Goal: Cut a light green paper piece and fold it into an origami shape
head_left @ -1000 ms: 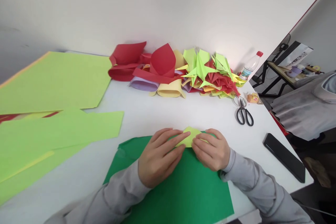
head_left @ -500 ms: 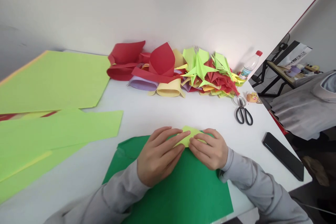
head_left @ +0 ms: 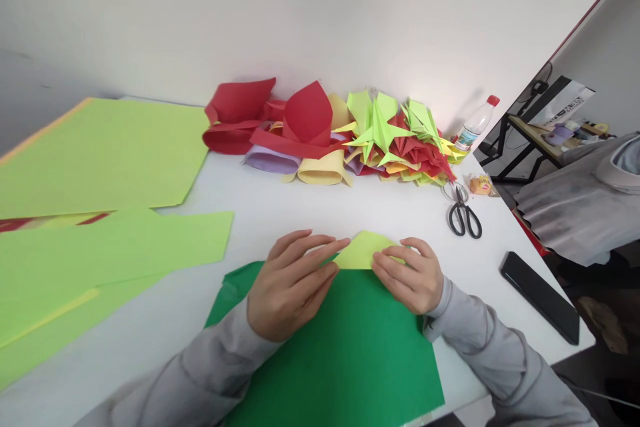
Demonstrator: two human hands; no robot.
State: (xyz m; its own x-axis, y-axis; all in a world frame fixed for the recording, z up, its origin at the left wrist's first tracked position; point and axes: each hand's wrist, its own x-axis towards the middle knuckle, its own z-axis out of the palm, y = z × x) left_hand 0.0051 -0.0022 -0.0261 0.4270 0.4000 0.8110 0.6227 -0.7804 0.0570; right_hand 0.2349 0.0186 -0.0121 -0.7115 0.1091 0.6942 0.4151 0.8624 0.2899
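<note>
A small folded piece of yellow-green paper (head_left: 364,251) is held up over the far edge of a dark green sheet (head_left: 345,340). My right hand (head_left: 413,277) pinches its right part between thumb and fingers. At its left corner is my left hand (head_left: 293,283), the thumb and fingertips closed about that corner. The paper's middle shows between the two hands, with a straight lower edge and a slanting upper one. The fingers hide both ends. Beneath my hands the green sheet lies on the white table (head_left: 280,213).
Large lime-green sheets (head_left: 110,153) lie at left. Along the wall are red rolled paper shapes (head_left: 307,113) and a heap of folded paper stars (head_left: 383,130). At right are a bottle (head_left: 475,123), scissors (head_left: 464,213), a small packet (head_left: 481,185) and a black phone (head_left: 540,297).
My hands have moved apart, the left one to the left and the right one slightly right. More of the yellow-green paper shows between them.
</note>
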